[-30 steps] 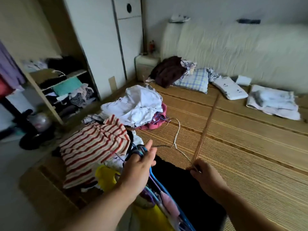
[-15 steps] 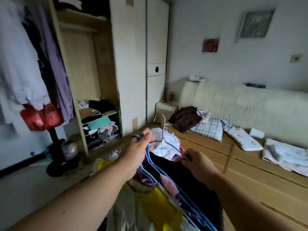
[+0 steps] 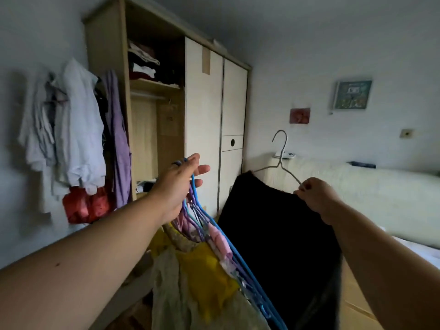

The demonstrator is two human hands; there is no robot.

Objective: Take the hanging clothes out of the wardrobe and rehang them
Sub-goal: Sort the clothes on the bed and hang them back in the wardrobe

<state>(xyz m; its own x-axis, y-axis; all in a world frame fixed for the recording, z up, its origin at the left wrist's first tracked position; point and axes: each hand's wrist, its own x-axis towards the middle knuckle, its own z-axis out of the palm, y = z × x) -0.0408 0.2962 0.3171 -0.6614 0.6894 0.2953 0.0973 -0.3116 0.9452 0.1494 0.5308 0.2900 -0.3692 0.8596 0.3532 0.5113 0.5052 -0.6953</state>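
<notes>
**newbie_q:** ok so what's actually being held here, and how's it going to handle?

**hangerfan:** Left hand (image 3: pixel 176 186) has its fingers hooked through a bunch of blue and purple plastic hangers (image 3: pixel 197 210). The hooks sit bunched right at the grip and the frames fan out down and away from it. The yellow, pink and patterned clothes (image 3: pixel 204 277) dangle under that hand. Right hand (image 3: pixel 316 198) pinches the sloping shoulder of a thin grey wire hanger (image 3: pixel 281 158). Its hook sticks up above and to the left of the pinch, and a soft black garment (image 3: pixel 273 234) droops below it.

**newbie_q:** heavy?

**hangerfan:** My guess is the bunch is the bigger load. It's floppy cloth on stiff, smooth plastic, so the hooks could slide along the fingers or tangle. Holding it by the hooks, like now, seems right. The wire one looks light and bendy, and I reckon the black cloth could slip off the bare wire if it tips. I'd shift that pinch up to the neck just under the hook before hanging.

**newbie_q:** and where's it all going?

**hangerfan:** Pale wooden wardrobe (image 3: pixel 204 115) stands beyond both grips. Its open side is past the left hand, and there's a metal rail (image 3: pixel 147 96) higher than either grip.
</notes>
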